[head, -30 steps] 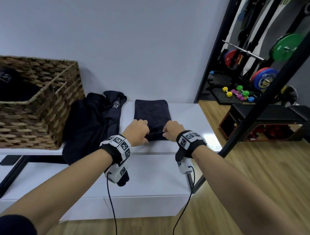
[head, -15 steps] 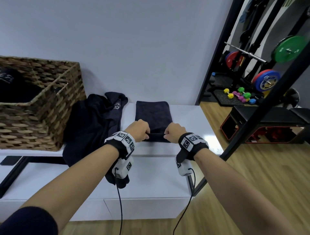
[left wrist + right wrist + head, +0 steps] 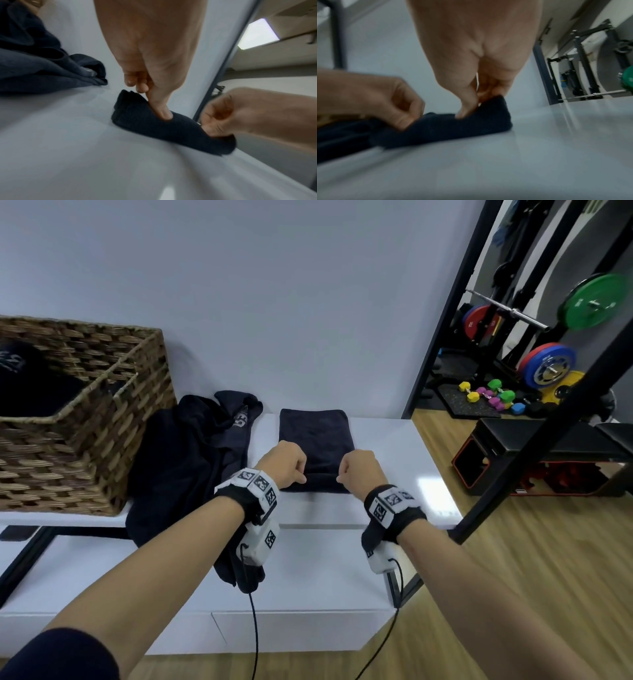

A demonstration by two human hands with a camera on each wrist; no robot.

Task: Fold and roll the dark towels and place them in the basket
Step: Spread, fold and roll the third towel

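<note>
A folded dark towel (image 3: 317,440) lies lengthwise on the white bench (image 3: 394,446), its near end turned over into a short thick roll (image 3: 154,125). My left hand (image 3: 286,463) grips the roll's left end, thumb pressed into the cloth (image 3: 163,112) and fingers curled behind. At the right end my right hand (image 3: 359,467) pinches the roll (image 3: 471,121) between thumb and curled fingers. A heap of unfolded dark towels (image 3: 191,460) lies to the left. The wicker basket (image 3: 113,446) stands at the far left with dark cloth (image 3: 30,385) inside.
A black diagonal post (image 3: 534,440) crosses the right side near the bench's corner. Beyond it are a black gym bench (image 3: 548,450), weight plates (image 3: 596,301) and small coloured dumbbells (image 3: 493,395) on a wooden floor. A grey wall backs the bench.
Both hands have moved slightly away from me along the towel, and its near end has been turned over into a thicker roll. The flat part looks shorter.
</note>
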